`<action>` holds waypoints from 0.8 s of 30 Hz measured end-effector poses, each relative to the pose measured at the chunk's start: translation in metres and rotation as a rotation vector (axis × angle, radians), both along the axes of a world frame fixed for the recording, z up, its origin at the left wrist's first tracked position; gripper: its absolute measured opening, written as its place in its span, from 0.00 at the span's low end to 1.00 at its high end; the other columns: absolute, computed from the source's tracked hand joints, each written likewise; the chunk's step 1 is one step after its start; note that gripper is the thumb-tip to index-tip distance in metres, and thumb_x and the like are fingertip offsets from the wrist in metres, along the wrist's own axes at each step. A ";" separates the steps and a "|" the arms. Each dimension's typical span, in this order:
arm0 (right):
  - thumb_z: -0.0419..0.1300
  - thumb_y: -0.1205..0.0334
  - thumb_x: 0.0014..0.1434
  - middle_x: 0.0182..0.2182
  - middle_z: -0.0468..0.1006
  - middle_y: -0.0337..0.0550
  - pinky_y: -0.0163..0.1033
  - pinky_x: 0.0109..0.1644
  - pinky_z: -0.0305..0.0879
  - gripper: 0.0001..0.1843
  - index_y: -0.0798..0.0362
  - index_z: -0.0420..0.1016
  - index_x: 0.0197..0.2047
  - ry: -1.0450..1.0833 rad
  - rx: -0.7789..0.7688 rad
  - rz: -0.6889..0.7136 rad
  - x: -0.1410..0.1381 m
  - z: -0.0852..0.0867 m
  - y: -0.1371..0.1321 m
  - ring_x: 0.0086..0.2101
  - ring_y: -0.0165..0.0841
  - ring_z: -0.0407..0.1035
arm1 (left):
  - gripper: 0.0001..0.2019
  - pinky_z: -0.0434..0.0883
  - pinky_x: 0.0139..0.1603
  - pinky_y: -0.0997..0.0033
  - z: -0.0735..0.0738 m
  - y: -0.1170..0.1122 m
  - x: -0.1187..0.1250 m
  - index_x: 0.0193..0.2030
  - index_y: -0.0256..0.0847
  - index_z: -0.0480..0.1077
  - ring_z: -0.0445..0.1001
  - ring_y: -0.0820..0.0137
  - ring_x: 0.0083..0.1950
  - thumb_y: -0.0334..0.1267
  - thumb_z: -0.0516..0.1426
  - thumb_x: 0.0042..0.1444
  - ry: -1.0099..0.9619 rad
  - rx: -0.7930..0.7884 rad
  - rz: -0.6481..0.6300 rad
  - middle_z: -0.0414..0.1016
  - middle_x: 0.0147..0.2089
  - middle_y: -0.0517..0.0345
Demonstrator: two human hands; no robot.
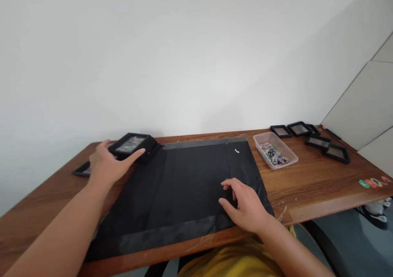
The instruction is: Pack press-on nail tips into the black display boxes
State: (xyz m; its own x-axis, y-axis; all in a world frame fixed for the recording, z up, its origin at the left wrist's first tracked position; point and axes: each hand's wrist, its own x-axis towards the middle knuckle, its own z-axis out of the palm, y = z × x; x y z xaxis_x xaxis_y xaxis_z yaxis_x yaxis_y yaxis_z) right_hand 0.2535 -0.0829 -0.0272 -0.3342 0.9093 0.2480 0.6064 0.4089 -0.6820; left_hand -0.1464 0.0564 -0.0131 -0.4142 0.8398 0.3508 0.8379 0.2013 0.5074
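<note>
At the back left, my left hand (107, 162) grips a small black frame (130, 143) by its sides, thumb on the near right edge and fingers round the left. The frame has a clear window with something colourful behind it. It is on or just above other dark frames (150, 148); whether it rests on them I cannot tell. My right hand (244, 205) hovers over or rests on the right front of a black sheet (184, 183), fingers loosely curled, thumb apart, holding nothing. Another black frame (82, 169) lies partly hidden behind my left hand.
A clear plastic tub (290, 156) holding small colourful pieces (273, 153) stands right of the sheet. Several black frames (299, 128) lie at the back right. A white scrap (236, 151) is on the sheet. Stickers (373, 182) mark the wooden table (307, 187). A wall (190, 64) stands behind.
</note>
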 end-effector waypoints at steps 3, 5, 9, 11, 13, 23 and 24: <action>0.61 0.63 0.64 0.44 0.80 0.47 0.41 0.43 0.70 0.17 0.53 0.70 0.56 -0.003 0.002 0.002 0.000 0.000 0.000 0.32 0.32 0.70 | 0.53 0.60 0.75 0.42 0.006 -0.003 0.011 0.72 0.23 0.55 0.60 0.37 0.76 0.65 0.60 0.52 -0.107 0.030 0.041 0.60 0.73 0.23; 0.61 0.63 0.64 0.45 0.80 0.46 0.41 0.43 0.70 0.17 0.53 0.70 0.56 -0.003 0.002 0.005 0.000 0.000 0.000 0.32 0.32 0.70 | 0.52 0.60 0.75 0.43 0.010 -0.004 0.016 0.72 0.23 0.56 0.61 0.39 0.75 0.63 0.62 0.52 -0.131 0.031 0.058 0.59 0.74 0.24; 0.61 0.62 0.65 0.45 0.80 0.47 0.41 0.43 0.69 0.17 0.53 0.70 0.56 -0.004 0.005 0.011 0.000 -0.002 0.000 0.32 0.32 0.69 | 0.48 0.62 0.74 0.44 0.009 0.001 0.015 0.70 0.25 0.58 0.64 0.44 0.74 0.57 0.66 0.52 -0.155 0.092 0.075 0.62 0.73 0.29; 0.61 0.62 0.65 0.45 0.80 0.47 0.41 0.43 0.69 0.17 0.53 0.70 0.56 -0.005 0.007 0.010 0.000 -0.002 0.000 0.32 0.32 0.69 | 0.48 0.62 0.74 0.45 0.005 0.005 0.012 0.70 0.24 0.56 0.64 0.45 0.73 0.54 0.67 0.52 -0.173 0.123 0.066 0.62 0.74 0.29; 0.61 0.62 0.65 0.45 0.80 0.47 0.41 0.43 0.69 0.17 0.53 0.70 0.56 -0.003 0.004 0.005 0.000 -0.003 0.000 0.32 0.32 0.69 | 0.49 0.61 0.75 0.45 0.002 0.009 0.009 0.71 0.23 0.53 0.64 0.45 0.74 0.52 0.68 0.53 -0.200 0.137 0.061 0.61 0.74 0.28; 0.61 0.62 0.64 0.45 0.80 0.47 0.42 0.44 0.69 0.18 0.54 0.71 0.57 0.007 -0.023 0.003 -0.001 -0.001 0.000 0.32 0.33 0.69 | 0.51 0.62 0.74 0.44 -0.016 0.020 -0.003 0.72 0.22 0.49 0.64 0.48 0.74 0.44 0.71 0.50 -0.233 0.276 0.015 0.61 0.74 0.28; 0.61 0.62 0.64 0.45 0.80 0.47 0.42 0.44 0.69 0.18 0.54 0.71 0.57 0.011 -0.023 0.000 -0.001 -0.002 0.000 0.32 0.33 0.69 | 0.52 0.62 0.74 0.43 -0.018 0.022 -0.005 0.71 0.22 0.49 0.64 0.47 0.73 0.44 0.71 0.49 -0.235 0.288 0.007 0.60 0.74 0.27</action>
State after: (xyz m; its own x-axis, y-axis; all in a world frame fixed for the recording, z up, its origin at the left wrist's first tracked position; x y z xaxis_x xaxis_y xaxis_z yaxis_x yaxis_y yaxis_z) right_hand 0.2527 -0.0829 -0.0291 -0.3319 0.9147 0.2304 0.5987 0.3930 -0.6980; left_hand -0.1517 0.0784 -0.0311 -0.5166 0.7175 0.4672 0.6910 0.0272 0.7223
